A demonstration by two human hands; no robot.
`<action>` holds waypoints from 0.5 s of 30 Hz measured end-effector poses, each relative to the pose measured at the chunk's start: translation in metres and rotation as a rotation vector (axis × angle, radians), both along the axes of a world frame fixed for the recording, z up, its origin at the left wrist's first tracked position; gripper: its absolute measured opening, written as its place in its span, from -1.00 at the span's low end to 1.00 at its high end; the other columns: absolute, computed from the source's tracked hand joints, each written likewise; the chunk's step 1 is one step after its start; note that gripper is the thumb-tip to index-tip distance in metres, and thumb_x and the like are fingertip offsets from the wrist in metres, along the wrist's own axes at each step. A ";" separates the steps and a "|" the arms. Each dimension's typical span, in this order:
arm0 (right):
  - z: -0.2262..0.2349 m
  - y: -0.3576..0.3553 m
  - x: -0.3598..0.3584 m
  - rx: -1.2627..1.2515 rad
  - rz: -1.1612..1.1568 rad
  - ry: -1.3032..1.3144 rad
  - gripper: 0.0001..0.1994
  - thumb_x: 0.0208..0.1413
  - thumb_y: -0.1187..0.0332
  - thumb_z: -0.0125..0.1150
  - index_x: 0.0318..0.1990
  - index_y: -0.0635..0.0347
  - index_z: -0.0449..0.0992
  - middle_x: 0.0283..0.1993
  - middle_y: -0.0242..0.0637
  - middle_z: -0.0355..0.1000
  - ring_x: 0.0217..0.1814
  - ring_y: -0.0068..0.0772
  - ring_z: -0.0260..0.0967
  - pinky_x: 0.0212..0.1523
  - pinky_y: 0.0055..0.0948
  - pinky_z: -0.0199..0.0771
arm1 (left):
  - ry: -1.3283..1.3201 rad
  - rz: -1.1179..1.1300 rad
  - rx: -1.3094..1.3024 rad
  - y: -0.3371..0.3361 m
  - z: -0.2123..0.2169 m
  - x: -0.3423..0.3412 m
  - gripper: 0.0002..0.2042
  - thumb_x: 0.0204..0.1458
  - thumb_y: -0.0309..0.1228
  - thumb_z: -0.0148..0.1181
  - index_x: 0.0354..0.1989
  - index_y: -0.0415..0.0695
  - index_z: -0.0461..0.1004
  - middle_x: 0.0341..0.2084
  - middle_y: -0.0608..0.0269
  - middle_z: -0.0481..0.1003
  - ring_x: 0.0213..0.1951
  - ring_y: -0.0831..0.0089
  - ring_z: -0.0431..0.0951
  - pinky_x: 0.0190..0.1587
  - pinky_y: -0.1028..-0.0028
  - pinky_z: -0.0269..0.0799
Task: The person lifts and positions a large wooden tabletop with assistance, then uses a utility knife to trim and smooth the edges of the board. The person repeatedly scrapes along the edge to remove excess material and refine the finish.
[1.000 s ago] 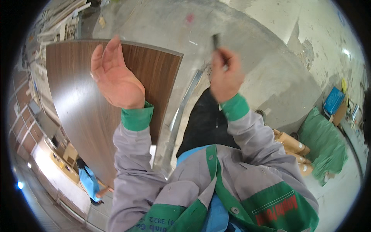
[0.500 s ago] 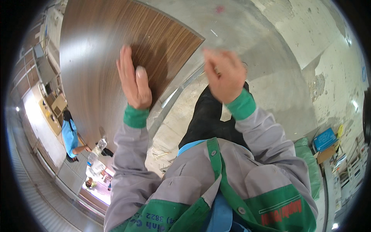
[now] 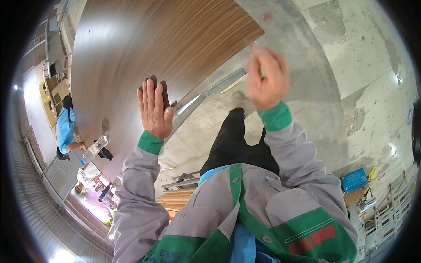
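Hands up at the wood panel

My left hand (image 3: 154, 109) lies flat, fingers spread, against the panel (image 3: 144, 48). At three o'clock, my right hand (image 3: 266, 79) pinches something thin; what, I cannot tell.

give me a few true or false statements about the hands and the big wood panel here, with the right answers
1. The left hand lies flat with its fingers straight against the edge of the brown wood-grain panel. True.
2. The right hand rests on the panel. False: it is raised apart from the panel, over the concrete floor, curled around something thin that is too blurred to name.
3. Both sleeves end in green cuffs. True.
4. A clear plastic bottle stands on the floor by the person's shoe. False: it shows at the left, beside the panel's lower edge.
5. A red box sits at the right. False: the box there is blue.
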State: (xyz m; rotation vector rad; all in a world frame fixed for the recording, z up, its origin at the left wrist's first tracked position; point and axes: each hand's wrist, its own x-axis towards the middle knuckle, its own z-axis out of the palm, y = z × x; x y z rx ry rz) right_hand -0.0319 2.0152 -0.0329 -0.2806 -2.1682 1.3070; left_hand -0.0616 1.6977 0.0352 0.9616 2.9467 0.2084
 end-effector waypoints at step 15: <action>0.020 -0.058 -0.007 0.197 -0.304 0.147 -0.71 0.22 0.42 0.23 0.08 -0.05 0.63 -0.18 -0.25 0.62 -0.13 -0.04 0.53 -0.13 -0.08 0.56 | -0.008 -0.069 -0.025 -0.164 0.020 0.032 -0.17 0.28 0.12 -0.01 0.53 -0.29 0.08 0.54 -0.21 0.02 0.58 -0.09 -0.08 0.57 -0.07 -0.32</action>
